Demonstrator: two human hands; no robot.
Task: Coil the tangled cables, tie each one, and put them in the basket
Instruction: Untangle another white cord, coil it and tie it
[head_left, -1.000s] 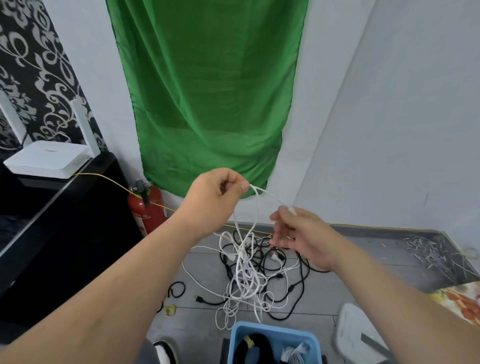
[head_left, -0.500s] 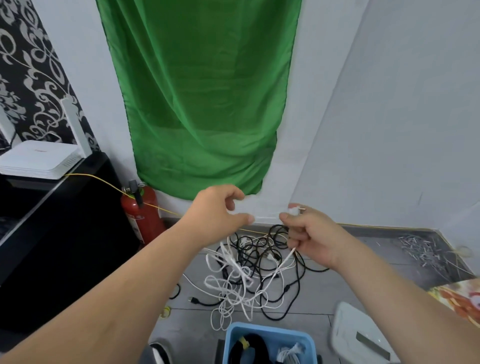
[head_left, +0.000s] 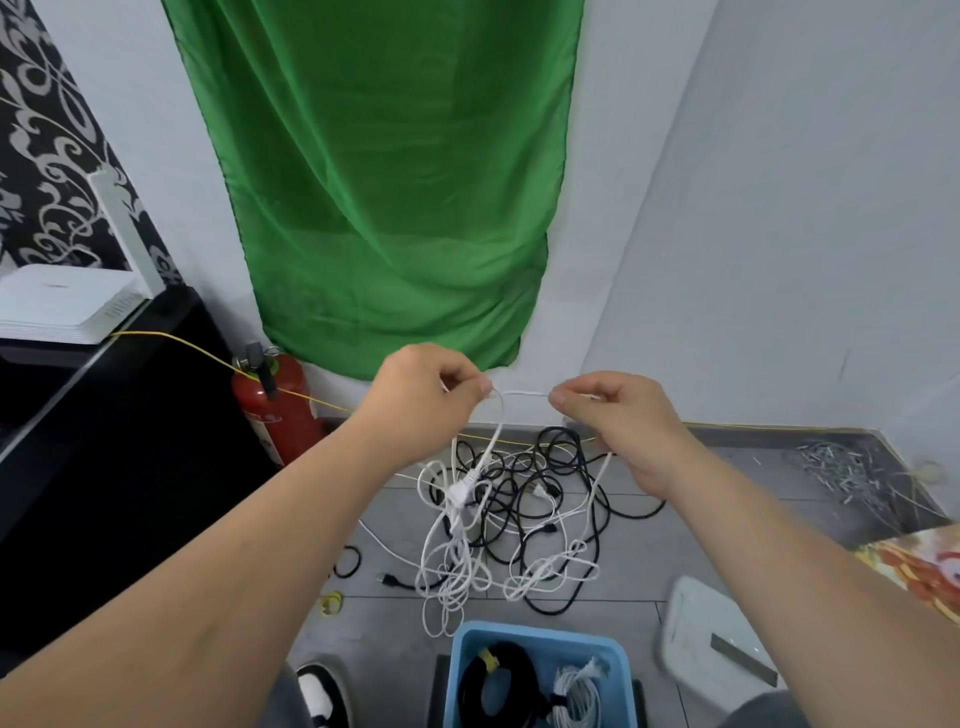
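Note:
A thin white cable (head_left: 519, 393) is stretched level between my two hands at chest height. My left hand (head_left: 423, 387) pinches one part of it and my right hand (head_left: 610, 410) pinches the other. From both hands the white cable hangs down into a tangle of white loops (head_left: 457, 566) on the grey floor. Black cables (head_left: 550, 483) lie knotted among them. Below me stands a blue basket (head_left: 462, 660) holding a coiled black cable (head_left: 493, 686) with a yellow tie and a coiled white cable (head_left: 579, 693).
A red fire extinguisher (head_left: 275, 410) stands by the wall at left, next to a black cabinet (head_left: 104, 441) with a white router (head_left: 62, 301). A yellow wire (head_left: 176, 340) runs along the wall. A white box (head_left: 711, 644) lies right of the basket. Small ties (head_left: 332, 603) lie on the floor.
My hands have moved apart and drawn a length of the white cable straight between them. My left hand has come down; the hanging white loops have sunk back onto the floor.

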